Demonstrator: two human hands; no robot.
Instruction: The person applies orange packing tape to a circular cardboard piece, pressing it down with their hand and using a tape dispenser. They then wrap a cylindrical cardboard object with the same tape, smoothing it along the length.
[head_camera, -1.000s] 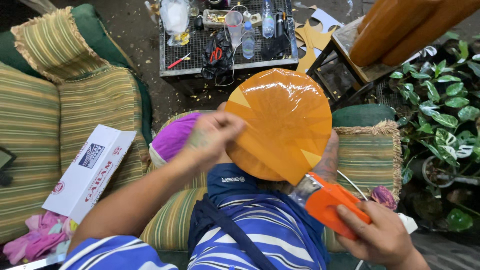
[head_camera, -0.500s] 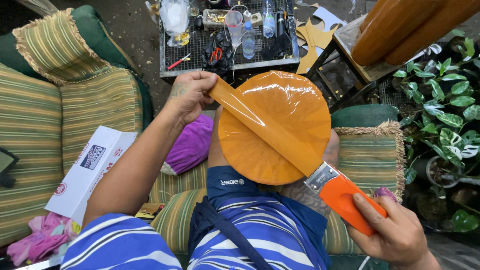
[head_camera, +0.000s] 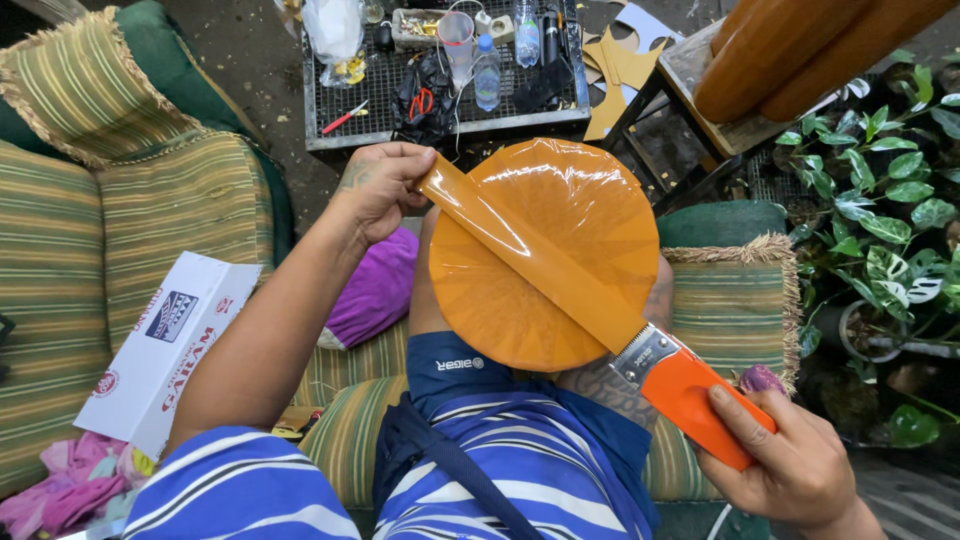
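An orange disc covered in shiny tape rests on my knee. My right hand grips an orange tape dispenser at the lower right. A strip of clear tape runs from the dispenser diagonally up and left across the disc. My left hand pinches the strip's free end just past the disc's upper left edge, holding it taut.
I sit on green striped cushions. A white box lies at my left, a purple cloth under my left arm. A wire table with bottles, scissors and clutter stands ahead. A leafy plant is at right.
My left hand has left the disc's face and drawn the tape end up and left. The strip now spans the whole disc, with the dispenser pulled slightly lower right.
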